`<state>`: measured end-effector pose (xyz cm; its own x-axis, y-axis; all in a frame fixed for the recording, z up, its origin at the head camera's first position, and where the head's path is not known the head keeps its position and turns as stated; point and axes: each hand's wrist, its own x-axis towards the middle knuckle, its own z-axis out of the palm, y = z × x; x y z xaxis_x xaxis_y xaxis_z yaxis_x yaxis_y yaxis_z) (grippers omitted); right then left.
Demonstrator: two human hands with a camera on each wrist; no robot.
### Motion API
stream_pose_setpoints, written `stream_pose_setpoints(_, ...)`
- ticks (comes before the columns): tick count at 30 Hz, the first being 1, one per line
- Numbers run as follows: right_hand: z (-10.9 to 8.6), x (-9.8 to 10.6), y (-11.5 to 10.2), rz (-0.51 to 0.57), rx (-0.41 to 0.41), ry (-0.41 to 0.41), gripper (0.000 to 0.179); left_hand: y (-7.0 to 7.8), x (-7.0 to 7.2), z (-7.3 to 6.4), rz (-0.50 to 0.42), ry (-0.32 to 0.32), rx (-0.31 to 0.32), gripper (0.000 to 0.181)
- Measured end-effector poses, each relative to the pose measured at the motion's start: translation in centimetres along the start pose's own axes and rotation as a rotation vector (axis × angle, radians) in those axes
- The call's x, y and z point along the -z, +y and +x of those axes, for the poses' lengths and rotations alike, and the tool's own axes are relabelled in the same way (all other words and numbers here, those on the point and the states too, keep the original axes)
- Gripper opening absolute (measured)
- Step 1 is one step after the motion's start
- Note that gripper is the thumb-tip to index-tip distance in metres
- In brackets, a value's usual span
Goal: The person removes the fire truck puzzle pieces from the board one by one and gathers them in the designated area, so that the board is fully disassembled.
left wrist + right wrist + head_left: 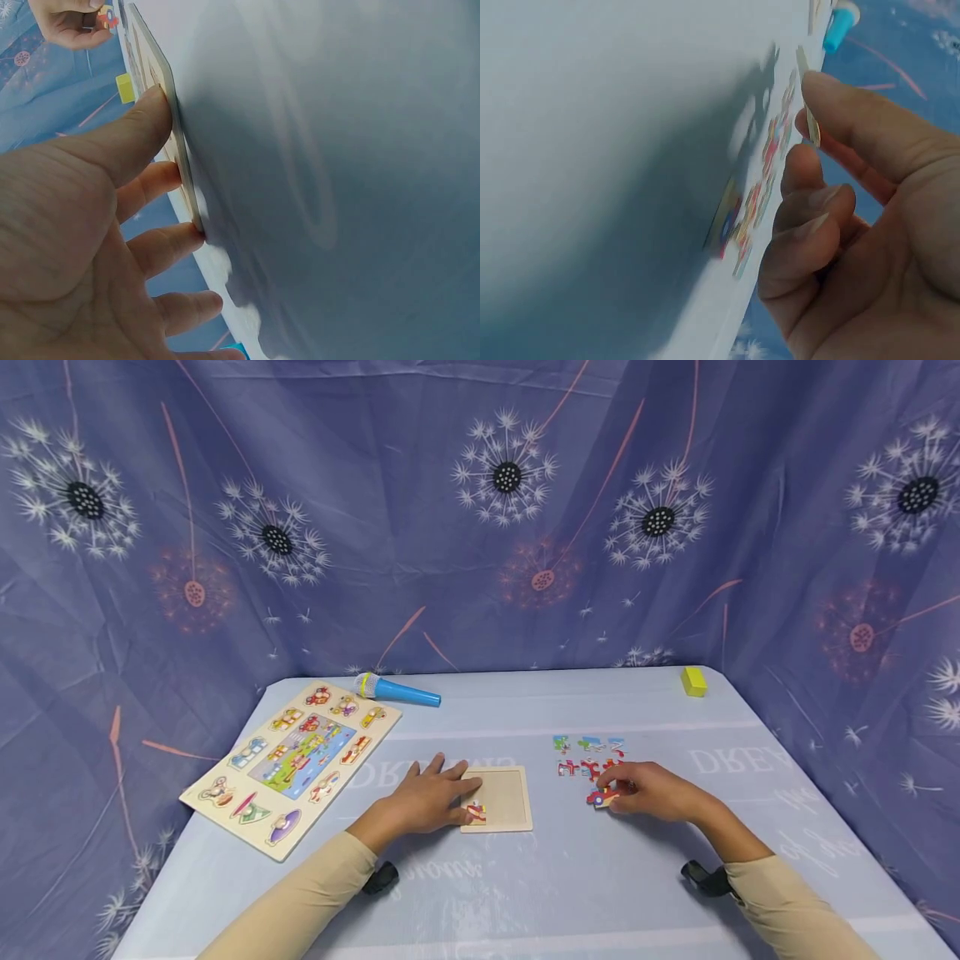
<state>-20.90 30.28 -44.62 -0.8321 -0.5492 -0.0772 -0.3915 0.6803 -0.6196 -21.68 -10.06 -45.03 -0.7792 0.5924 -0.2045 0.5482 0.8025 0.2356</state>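
Note:
A small square wooden puzzle tray (529, 802) lies on the table, with one puzzle piece (476, 812) in its near left corner. My left hand (431, 797) rests on the tray's left side, fingers spread and fairly straight; in the left wrist view the thumb and fingertips touch its rim (180, 142). To the right, my right hand (656, 792) pinches a puzzle piece (808, 112) between thumb and index finger, just above the table. Several loose puzzle pieces (568, 768) lie in rows beyond that hand, which partly covers some of them.
At the left lies a large wooden peg puzzle board (300, 827) with vehicle and toy pictures. A blue toy microphone (405, 692) is near the back edge. A yellow block (693, 682) sits at the back right corner. Patterned blue cloth (420, 527) hangs behind the table.

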Motion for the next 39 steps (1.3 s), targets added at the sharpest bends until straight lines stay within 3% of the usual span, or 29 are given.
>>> stream_pose_setpoints(5, 0.0, 0.4, 0.9, 0.005, -0.005, 0.058, 0.028, 0.0, 0.0, -0.1, 0.004, 0.003, 0.001, 0.062)
stream_pose_setpoints(13, 0.4, 0.0, 1.0, -0.083, -0.065, 0.031, 0.027, 0.0, 0.0, -0.1, 0.003, -0.001, 0.008, 0.062)
stream_pose_setpoints(22, 1.0, 0.4, 0.4, -0.130, -0.038, 0.075, 0.035, 0.0, 0.0, -0.1, -0.004, 0.001, 0.000, 0.062)
stream_pose_setpoints(30, 3.0, 0.0, -1.9, -0.047, -0.039, 0.103, 0.028, 0.0, 0.1, 0.0, 0.020, -0.009, 0.007, 0.063)
stream_pose_setpoints(39, 6.0, -2.9, -5.8, 0.025, 0.051, 0.084, 0.028, -0.5, 0.4, 0.0, 0.038, -0.019, -0.029, 0.069)
